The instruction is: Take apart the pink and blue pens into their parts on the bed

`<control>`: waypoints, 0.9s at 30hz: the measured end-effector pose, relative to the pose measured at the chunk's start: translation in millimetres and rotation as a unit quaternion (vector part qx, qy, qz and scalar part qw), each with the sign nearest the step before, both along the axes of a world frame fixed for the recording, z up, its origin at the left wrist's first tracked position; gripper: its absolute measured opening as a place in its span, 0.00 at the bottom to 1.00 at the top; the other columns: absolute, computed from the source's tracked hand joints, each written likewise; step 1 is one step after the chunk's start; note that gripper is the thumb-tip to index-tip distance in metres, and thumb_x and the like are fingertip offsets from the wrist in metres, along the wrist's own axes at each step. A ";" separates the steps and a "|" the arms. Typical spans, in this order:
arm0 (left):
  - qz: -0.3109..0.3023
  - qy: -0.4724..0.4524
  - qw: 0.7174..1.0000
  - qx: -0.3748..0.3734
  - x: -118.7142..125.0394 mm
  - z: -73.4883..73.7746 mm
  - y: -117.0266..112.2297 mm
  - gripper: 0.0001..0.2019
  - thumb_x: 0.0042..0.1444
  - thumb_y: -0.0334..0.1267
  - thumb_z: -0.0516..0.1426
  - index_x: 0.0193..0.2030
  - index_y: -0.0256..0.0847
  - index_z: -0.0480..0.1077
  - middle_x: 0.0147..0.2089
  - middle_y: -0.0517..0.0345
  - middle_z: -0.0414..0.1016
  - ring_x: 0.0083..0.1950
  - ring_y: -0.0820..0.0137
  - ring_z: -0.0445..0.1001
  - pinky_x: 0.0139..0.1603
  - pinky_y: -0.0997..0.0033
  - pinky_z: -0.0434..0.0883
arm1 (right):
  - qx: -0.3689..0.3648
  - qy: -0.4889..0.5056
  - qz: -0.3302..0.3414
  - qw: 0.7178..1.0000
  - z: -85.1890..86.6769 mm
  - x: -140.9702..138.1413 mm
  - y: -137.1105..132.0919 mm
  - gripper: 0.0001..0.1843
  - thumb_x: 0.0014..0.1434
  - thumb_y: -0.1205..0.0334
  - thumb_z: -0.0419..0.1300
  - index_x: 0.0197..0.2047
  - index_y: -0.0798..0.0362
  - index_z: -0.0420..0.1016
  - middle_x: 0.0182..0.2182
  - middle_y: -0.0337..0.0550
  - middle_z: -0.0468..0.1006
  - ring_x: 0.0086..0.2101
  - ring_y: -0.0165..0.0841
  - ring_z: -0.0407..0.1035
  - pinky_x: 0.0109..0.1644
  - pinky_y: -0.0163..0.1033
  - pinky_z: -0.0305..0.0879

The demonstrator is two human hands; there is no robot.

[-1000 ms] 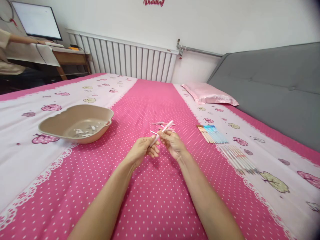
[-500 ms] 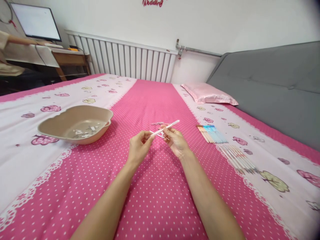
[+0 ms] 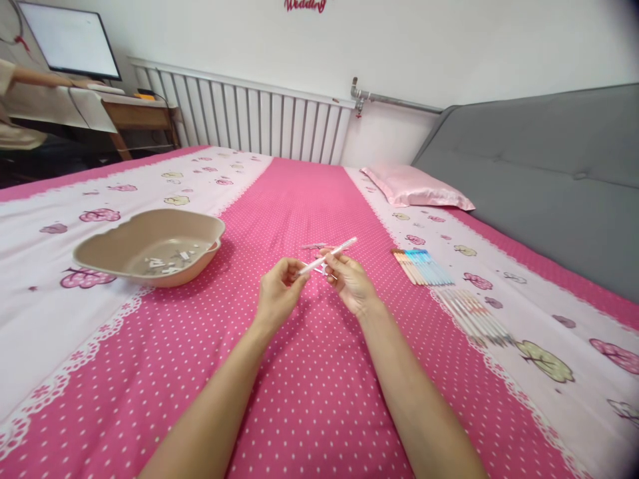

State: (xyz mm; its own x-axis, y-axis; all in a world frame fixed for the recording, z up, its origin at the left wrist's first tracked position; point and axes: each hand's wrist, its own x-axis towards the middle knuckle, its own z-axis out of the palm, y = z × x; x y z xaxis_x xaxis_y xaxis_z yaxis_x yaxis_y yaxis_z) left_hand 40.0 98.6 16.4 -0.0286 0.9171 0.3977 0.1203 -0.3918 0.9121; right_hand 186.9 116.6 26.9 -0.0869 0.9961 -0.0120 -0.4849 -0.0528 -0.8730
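Pinching the near end of a slim pink-white pen, the left hand is closed on its tip. The right hand grips the barrel, and both are raised over the middle of the bed. The step looks like working a part at that end; the next move calls for a firm pinch and a straight barrel. Rows of pens lie toward the bed's right edge, and a beige tray toward its left.
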 end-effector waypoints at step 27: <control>-0.066 -0.090 0.970 -0.214 -5.9 2.4 -2.8 0.25 0.51 0.56 0.53 0.17 0.35 0.66 0.15 0.57 0.66 0.17 0.76 0.64 0.22 0.75 0.62 | 0.023 0.006 0.026 0.999 1.1 -0.4 -1.5 0.12 0.40 0.61 0.69 0.32 0.51 0.78 0.24 0.33 0.69 0.23 0.19 0.57 0.22 0.25 0.55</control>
State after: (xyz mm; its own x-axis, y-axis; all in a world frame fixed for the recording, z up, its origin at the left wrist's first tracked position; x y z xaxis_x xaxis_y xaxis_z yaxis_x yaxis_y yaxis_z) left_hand 34.1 95.8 18.9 0.0666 0.9976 -0.0204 -0.0822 0.0258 0.9963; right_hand 186.6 115.1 28.1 -0.1380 0.9898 0.0352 -0.4923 -0.0377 -0.8696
